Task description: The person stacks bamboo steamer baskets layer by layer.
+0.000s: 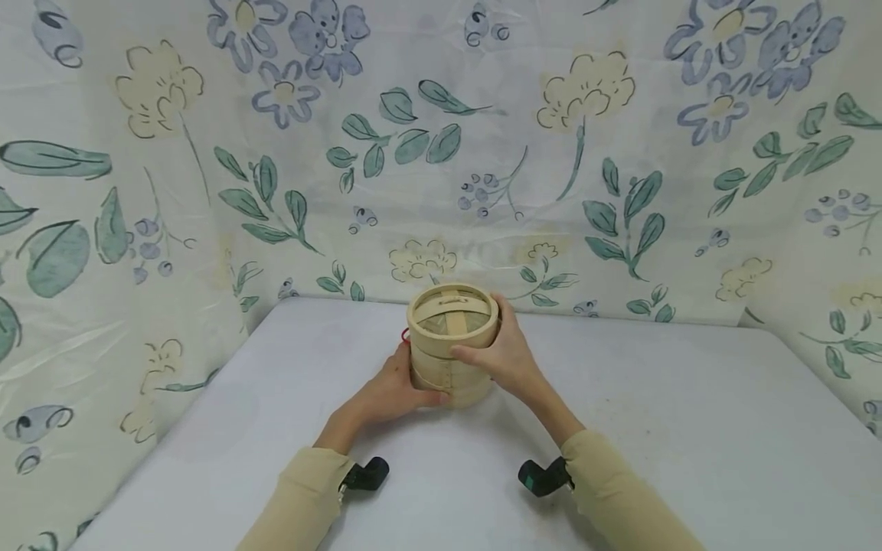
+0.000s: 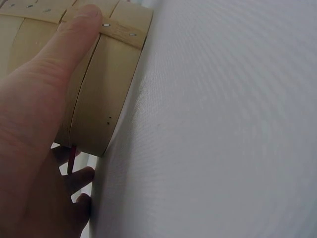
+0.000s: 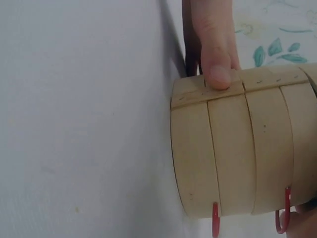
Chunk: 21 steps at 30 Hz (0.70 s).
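Observation:
A round bamboo steamer with a woven lid on top stands at the middle of the far part of the table, its base at the white surface. My left hand grips its lower left side, the thumb across the front seam near the bottom. Higher up on the right, my right hand holds the upper part near the lid, thumb in front and fingers round the far side. Red loops stick out from the steamer's side in the right wrist view. Most right-hand fingers are hidden behind the steamer.
The white tabletop spreads around the steamer. Behind and to the left hangs a floral-patterned sheet, close beyond the table's back edge. A black wrist device sits at the left sleeve, another black device at the right sleeve.

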Available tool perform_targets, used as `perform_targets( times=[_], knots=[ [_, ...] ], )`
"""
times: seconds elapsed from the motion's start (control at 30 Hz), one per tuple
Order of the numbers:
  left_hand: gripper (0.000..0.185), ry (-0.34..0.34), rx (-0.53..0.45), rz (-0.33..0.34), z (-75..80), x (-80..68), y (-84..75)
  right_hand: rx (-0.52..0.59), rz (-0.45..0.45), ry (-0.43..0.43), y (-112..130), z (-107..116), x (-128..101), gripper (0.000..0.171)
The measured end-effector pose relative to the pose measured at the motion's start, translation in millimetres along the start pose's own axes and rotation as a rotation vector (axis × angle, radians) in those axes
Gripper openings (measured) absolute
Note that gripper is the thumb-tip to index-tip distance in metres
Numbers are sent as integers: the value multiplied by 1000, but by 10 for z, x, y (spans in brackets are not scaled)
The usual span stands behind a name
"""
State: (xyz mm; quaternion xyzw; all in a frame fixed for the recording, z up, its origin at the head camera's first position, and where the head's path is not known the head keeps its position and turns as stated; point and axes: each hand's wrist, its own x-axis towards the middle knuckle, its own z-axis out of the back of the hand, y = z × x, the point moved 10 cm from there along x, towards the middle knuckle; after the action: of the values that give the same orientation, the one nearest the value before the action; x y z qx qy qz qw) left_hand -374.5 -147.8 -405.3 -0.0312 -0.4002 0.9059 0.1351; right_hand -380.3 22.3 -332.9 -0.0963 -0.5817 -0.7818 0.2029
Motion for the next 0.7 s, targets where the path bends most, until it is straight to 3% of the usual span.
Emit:
perform_targets(
  times=[0.7],
  knots=[
    [109,-11,-21,-7,3,-1,-25,-66,22,-74,23,25,-21,99]
  ],
)
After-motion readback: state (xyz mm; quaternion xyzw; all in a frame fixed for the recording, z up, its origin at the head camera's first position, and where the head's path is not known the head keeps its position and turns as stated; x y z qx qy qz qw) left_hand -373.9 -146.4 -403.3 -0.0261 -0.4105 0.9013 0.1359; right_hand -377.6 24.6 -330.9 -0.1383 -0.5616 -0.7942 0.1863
